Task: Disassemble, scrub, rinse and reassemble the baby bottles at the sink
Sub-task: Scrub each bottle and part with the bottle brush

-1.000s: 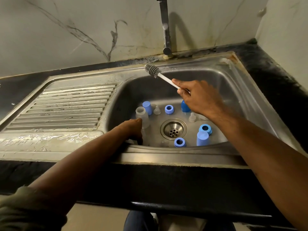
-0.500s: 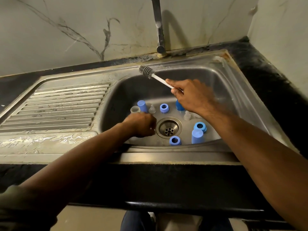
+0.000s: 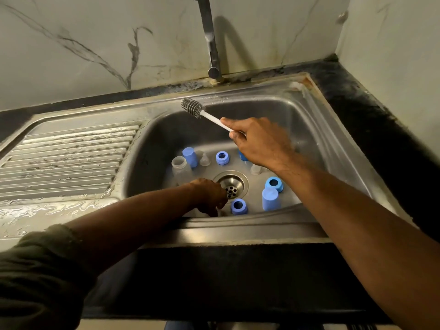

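Note:
Baby bottle parts lie scattered in the steel sink (image 3: 316,139). A clear bottle (image 3: 182,169) stands at the left, with a blue cap (image 3: 189,157) and a clear nipple (image 3: 204,160) behind it. Blue rings (image 3: 222,158) (image 3: 274,184) (image 3: 238,206), another blue cap (image 3: 270,199) and a second nipple (image 3: 255,169) surround the drain (image 3: 232,186). My right hand (image 3: 258,141) grips the white handle of a grey bottle brush (image 3: 192,107), held up over the basin. My left hand (image 3: 209,195) reaches down beside the drain, fingers curled onto something small and pale that is mostly hidden.
The tap (image 3: 210,36) rises at the back centre of the sink. A ribbed, wet draining board (image 3: 69,160) lies to the left. Dark countertop (image 3: 371,120) runs along the right side and the front edge.
My left hand has moved right, from the clear bottle to the front of the drain, leaving the bottle uncovered. My right hand has kept the brush in much the same place.

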